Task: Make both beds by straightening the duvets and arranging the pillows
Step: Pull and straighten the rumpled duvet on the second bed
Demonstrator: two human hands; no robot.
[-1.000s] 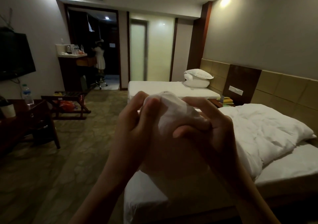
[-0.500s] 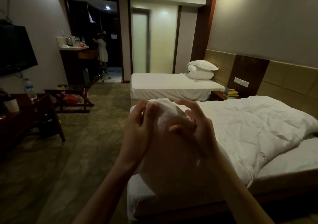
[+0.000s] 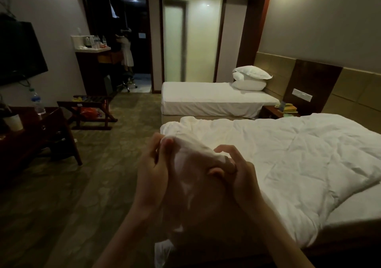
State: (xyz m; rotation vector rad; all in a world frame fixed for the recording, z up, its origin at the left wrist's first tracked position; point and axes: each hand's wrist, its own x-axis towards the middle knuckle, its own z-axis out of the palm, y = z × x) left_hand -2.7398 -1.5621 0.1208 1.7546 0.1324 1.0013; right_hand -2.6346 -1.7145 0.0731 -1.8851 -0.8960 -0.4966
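Note:
A white duvet point(image 3: 288, 154) lies rumpled across the near bed point(image 3: 354, 212). Both hands hold one raised corner of it in front of me. My left hand point(image 3: 153, 166) pinches the corner's tip between thumb and fingers. My right hand point(image 3: 237, 171) grips the fabric just to the right, fingers curled over it. The duvet hangs down between my forearms and hides the bed's near corner. The far bed point(image 3: 206, 99) shows a bare white sheet with two stacked white pillows point(image 3: 250, 78) at its headboard end. I see no pillow on the near bed.
A nightstand point(image 3: 276, 111) with yellow items stands between the beds. On the left are a dark desk point(image 3: 24, 135) with a water bottle point(image 3: 37, 102) and cup, and a luggage rack point(image 3: 90, 111). A person in white point(image 3: 126, 51) stands in the dark doorway. Patterned carpet stretches left of the beds.
Both hands have lowered with the duvet corner, and the duvet has spread flatter over the near bed. My view has tilted downward.

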